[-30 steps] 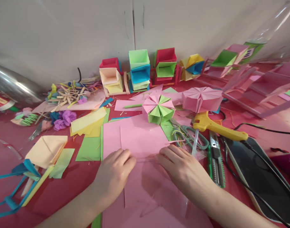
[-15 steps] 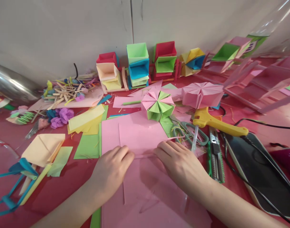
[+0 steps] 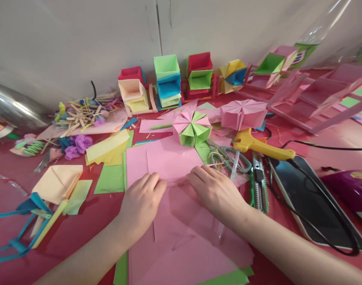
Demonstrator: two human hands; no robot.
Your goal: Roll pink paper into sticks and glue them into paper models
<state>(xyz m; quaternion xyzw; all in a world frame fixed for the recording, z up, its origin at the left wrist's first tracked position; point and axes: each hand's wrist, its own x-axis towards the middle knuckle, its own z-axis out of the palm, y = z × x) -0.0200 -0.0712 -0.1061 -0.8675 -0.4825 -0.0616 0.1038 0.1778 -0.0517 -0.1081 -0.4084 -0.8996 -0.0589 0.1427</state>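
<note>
A pink paper sheet (image 3: 175,160) lies over a stack of larger pink paper (image 3: 192,245). Along its near edge runs a narrow folded or rolled strip, right between my two hands. My left hand (image 3: 143,204) has its fingers curled down on the left part of that edge. On the right part, my right hand (image 3: 218,194) is closed in the same way, thumb hidden beneath. Just beyond the sheet stands a pink and green folded paper rosette (image 3: 192,128). Scissors (image 3: 228,158) lie close to my right fingers.
A yellow glue gun (image 3: 262,147), a utility knife (image 3: 259,184) and a phone (image 3: 311,198) lie to the right, with a black cable over the phone. Colourful paper boxes (image 3: 168,85) stand along the wall. Wooden sticks (image 3: 82,114) and a cream paper piece (image 3: 57,182) are at left.
The view has shifted slightly, showing more of the right side and the green sheet under the stack. Both hands still hold the same edge, with little visible movement.
</note>
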